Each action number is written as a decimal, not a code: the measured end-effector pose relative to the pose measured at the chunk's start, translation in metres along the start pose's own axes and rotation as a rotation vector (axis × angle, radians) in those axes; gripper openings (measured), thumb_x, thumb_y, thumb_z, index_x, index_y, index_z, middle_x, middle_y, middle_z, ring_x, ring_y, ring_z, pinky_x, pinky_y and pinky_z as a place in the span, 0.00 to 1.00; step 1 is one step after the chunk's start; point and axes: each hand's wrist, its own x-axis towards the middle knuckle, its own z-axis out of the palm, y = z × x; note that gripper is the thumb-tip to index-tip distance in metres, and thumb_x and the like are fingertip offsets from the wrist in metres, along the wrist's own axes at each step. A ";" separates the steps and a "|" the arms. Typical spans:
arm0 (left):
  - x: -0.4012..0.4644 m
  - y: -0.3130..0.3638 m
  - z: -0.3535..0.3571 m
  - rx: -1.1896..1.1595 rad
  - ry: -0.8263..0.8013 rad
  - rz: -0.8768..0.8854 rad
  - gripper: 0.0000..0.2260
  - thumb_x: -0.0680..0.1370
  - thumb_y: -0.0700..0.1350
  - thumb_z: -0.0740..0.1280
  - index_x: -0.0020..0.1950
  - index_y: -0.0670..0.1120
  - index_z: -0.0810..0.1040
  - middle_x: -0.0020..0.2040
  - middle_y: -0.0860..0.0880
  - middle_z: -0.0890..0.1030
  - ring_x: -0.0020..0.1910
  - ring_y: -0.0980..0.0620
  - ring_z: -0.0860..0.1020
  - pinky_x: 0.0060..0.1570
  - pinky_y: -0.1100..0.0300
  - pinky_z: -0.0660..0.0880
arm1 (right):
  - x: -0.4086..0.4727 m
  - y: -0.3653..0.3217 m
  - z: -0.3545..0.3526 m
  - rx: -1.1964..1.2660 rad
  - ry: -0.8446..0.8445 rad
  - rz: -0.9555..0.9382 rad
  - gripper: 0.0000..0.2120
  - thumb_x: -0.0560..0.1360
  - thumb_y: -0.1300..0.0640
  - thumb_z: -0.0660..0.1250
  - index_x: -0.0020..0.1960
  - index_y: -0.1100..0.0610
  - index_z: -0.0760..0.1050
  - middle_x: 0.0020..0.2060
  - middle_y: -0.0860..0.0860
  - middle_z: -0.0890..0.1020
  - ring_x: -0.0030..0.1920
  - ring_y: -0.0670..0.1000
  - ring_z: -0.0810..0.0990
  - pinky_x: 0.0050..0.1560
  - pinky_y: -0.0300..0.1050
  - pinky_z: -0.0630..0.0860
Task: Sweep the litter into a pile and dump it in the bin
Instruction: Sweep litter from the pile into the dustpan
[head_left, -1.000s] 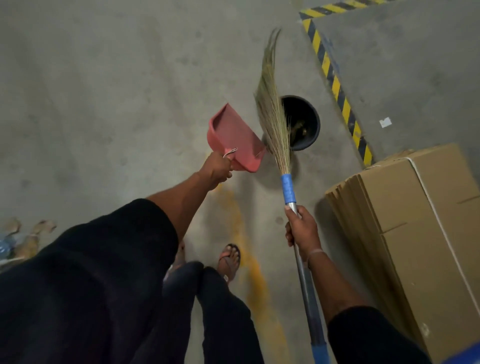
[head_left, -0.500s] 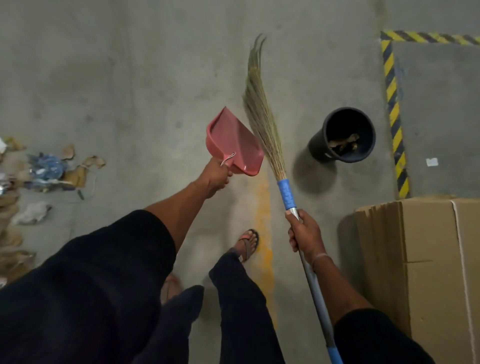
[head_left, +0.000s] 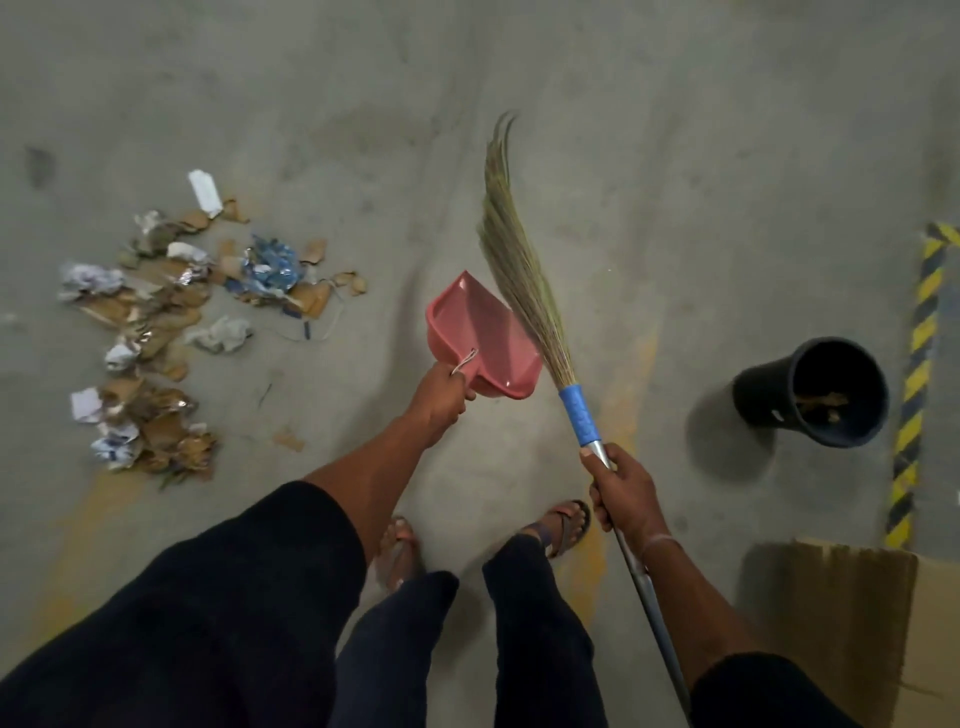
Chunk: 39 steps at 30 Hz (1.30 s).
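Note:
My left hand (head_left: 441, 397) grips the handle of a pink dustpan (head_left: 478, 338), held up off the floor with nothing in its tray. My right hand (head_left: 626, 493) grips the metal shaft of a grass broom (head_left: 519, 265) just below its blue collar, bristles pointing up and away. A pile of litter (head_left: 166, 322), torn cardboard, crumpled paper and blue wrappers, lies on the concrete floor to the left. The black bin (head_left: 763, 400) stands at the right with some brown scraps inside.
Yellow-black hazard tape (head_left: 917, 364) runs along the floor right of the bin. A cardboard box (head_left: 852, 623) sits at the lower right. My sandalled feet (head_left: 569, 525) stand on a faded yellow floor stripe. One cardboard scrap (head_left: 288, 440) lies apart from the pile.
My view has swung left, away from the bin. The bin has shifted to the right edge and the litter pile has come fully into view. Both hands keep their grips.

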 end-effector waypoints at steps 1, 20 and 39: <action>-0.001 -0.006 -0.016 -0.010 0.022 -0.004 0.19 0.82 0.59 0.61 0.54 0.43 0.76 0.43 0.44 0.80 0.28 0.54 0.69 0.23 0.64 0.64 | 0.000 -0.007 0.011 -0.021 -0.012 -0.016 0.11 0.76 0.42 0.69 0.43 0.50 0.76 0.27 0.52 0.73 0.26 0.52 0.70 0.31 0.47 0.69; -0.010 -0.082 -0.185 -0.408 0.350 -0.140 0.09 0.83 0.48 0.58 0.56 0.43 0.74 0.45 0.43 0.80 0.30 0.52 0.69 0.29 0.60 0.65 | 0.029 -0.130 0.160 -0.354 -0.290 -0.213 0.11 0.79 0.45 0.67 0.45 0.52 0.75 0.26 0.54 0.72 0.24 0.53 0.71 0.24 0.45 0.71; -0.095 -0.273 -0.360 -0.624 0.510 -0.220 0.11 0.84 0.47 0.56 0.58 0.45 0.75 0.45 0.43 0.80 0.30 0.52 0.69 0.29 0.60 0.66 | -0.044 -0.145 0.364 -0.706 -0.400 -0.492 0.12 0.79 0.42 0.66 0.45 0.50 0.75 0.28 0.50 0.76 0.27 0.51 0.74 0.29 0.48 0.74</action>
